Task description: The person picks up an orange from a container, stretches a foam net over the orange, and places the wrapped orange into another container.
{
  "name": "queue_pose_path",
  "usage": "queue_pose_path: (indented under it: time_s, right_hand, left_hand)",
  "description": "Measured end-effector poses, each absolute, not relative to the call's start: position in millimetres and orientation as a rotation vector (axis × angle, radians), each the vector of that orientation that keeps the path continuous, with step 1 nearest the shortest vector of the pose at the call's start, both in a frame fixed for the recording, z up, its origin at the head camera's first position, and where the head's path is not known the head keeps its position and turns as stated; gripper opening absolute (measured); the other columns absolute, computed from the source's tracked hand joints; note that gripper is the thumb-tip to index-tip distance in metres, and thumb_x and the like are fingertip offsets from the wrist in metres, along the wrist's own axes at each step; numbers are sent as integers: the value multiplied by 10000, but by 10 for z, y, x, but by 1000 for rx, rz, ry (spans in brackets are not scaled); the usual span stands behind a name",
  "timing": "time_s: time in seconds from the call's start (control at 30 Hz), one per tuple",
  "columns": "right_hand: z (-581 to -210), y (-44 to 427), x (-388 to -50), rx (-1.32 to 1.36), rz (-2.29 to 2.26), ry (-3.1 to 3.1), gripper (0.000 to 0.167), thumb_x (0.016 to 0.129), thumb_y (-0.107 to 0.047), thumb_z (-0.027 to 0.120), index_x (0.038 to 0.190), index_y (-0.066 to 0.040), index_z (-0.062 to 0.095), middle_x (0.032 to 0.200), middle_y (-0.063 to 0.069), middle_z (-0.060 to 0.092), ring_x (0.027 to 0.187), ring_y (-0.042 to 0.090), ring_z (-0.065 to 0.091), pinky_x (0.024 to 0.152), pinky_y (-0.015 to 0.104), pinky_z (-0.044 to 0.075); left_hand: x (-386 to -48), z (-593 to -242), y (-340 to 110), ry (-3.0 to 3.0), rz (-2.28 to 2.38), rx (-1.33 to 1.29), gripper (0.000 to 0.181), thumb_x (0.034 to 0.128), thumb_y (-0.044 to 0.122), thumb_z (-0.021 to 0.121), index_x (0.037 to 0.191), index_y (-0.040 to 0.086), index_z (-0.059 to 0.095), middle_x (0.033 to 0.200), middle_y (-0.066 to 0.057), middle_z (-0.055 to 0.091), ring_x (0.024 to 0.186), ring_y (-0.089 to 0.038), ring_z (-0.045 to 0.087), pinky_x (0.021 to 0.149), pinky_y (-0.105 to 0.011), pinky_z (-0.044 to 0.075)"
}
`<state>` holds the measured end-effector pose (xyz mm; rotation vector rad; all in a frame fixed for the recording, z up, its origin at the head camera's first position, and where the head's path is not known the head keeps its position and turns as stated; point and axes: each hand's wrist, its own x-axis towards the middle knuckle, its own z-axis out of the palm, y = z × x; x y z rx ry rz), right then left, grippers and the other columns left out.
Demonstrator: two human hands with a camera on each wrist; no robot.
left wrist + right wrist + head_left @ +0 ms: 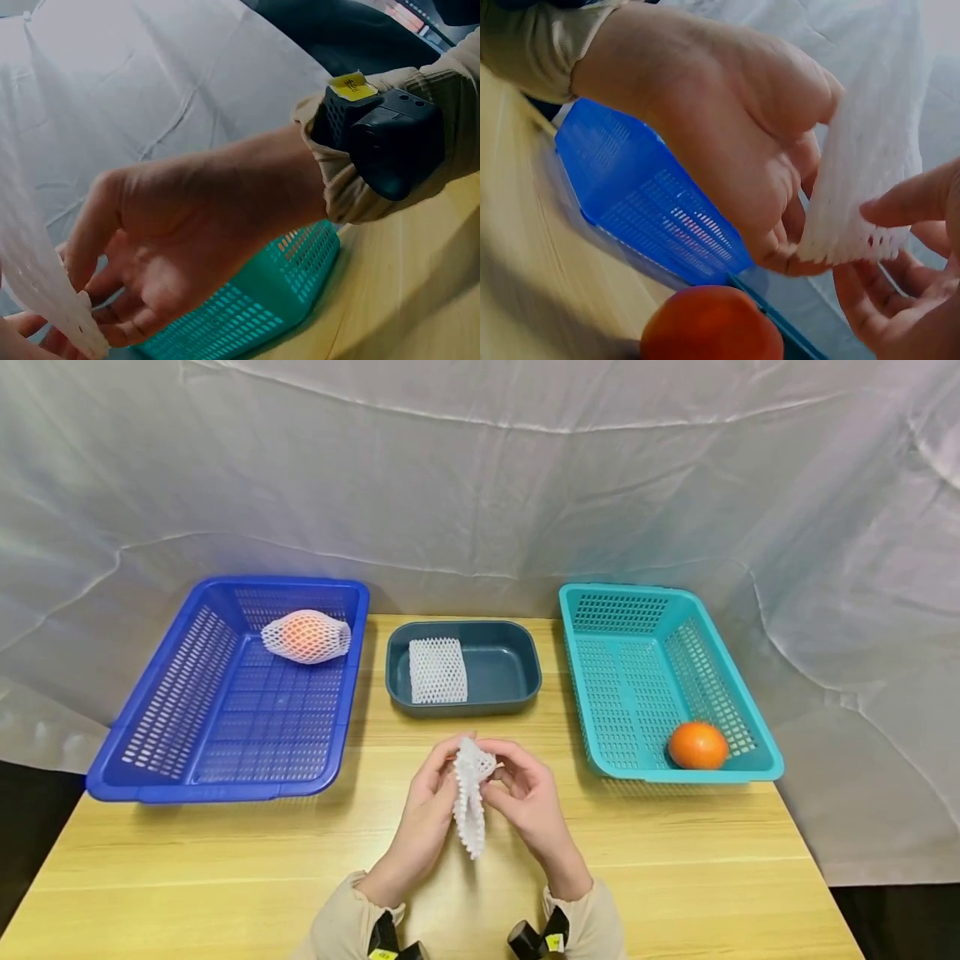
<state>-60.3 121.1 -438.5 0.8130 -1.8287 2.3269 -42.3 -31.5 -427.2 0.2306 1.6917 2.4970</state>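
Note:
Both hands meet above the table's middle, with a white foam net [470, 802] upright between them. The left hand [422, 822] pinches one side of the net; in the right wrist view this hand [720, 127] has bent fingers at the net's lower edge [851, 240]. From the other side the right hand [536, 810] grips the net, its thumb and fingertips near the upper part, where the mesh opens out. The left wrist view shows the right hand [187, 225] with curled fingers beside the net [45, 277].
A blue basket [225, 793] at left holds a net-wrapped orange fruit [307, 637]. The dark tray [498, 700] holds a flat foam net [438, 671]. At right, a teal basket [675, 774] holds an orange fruit [698, 746]. Low in the right wrist view is an orange round thing [712, 326].

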Motion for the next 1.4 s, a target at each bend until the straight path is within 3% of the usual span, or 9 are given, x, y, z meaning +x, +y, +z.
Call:
queue_pose_path:
  time_s: [0.13,0.3,0.53,0.63,0.83,1.03,1.17,1.3,1.4]
  right_hand:
    - [-4341,1191,-595,796,2146,-1926,453,794,182,657,1238,135,579,1150,92,608,1021,151,559,841,251,508]
    - [-4311,1188,-588,758,2193,-1943,546,753,185,685,1282,118,564,1125,101,576,1002,150,558,864,241,518]
    - [-4310,1207,-602,765,2273,-1973,514,832,180,613,1328,136,486,1221,146,587,1079,158,591,923,269,517]
    - [-4320,1214,-622,760,2239,-2013,448,877,147,541,1320,141,470,1131,73,627,1020,126,610,871,250,529]
    - [-4347,1219,-662,750,2342,-1907,444,866,106,591,1272,193,433,937,-8,608,852,95,603,788,199,524]
    - [-4323,1214,-614,609,2704,-1690,410,838,123,429,1232,37,504,920,18,595,810,98,583,690,190,520]
    - [-4330,1226,-615,614,2942,-1486,485,793,102,293,1212,-16,507,959,45,612,848,128,592,743,220,522]
    - [-4359,1243,-632,641,3077,-1344,363,922,25,302,1216,-25,509,986,32,657,900,136,605,827,259,501]
    - [-4373,1243,-632,600,3104,-1335,258,984,-19,399,1216,-40,509,978,18,688,900,122,623,842,256,498]
  left_hand:
    - [-415,-4287,-314,1729,2433,255,408,1028,13,417,1437,13,419,1302,-199,535,1142,-188,572,979,-298,486]
    - [-423,-4309,-330,1815,2387,257,392,1008,25,493,1398,22,452,1119,-131,551,971,-172,560,829,-231,498]
    - [-443,-4325,-346,1866,2392,280,386,967,62,606,1332,7,492,1011,-106,557,865,-145,555,733,-213,499]
    - [-450,-4328,-349,1830,2434,297,405,936,20,640,1313,-3,495,993,-108,558,857,-145,580,713,-227,532]
    - [-463,-4330,-362,1769,2534,328,370,916,-34,640,1259,-51,503,1046,-101,581,941,-160,607,793,-254,548]
    - [-474,-4340,-398,1651,2584,355,231,960,-30,579,1162,-92,484,1004,-71,591,870,-124,612,722,-226,554]
    - [-486,-4347,-430,1624,2560,400,185,982,-16,548,1142,-70,472,988,-51,628,847,-111,631,709,-224,560]
    - [-485,-4337,-459,1610,2524,395,191,999,-6,519,1161,-68,437,1008,-41,663,875,-115,653,739,-241,566]
    - [-479,-4323,-480,1610,2499,360,206,1004,-3,507,1173,-81,417,1015,-37,675,891,-122,660,749,-254,567]
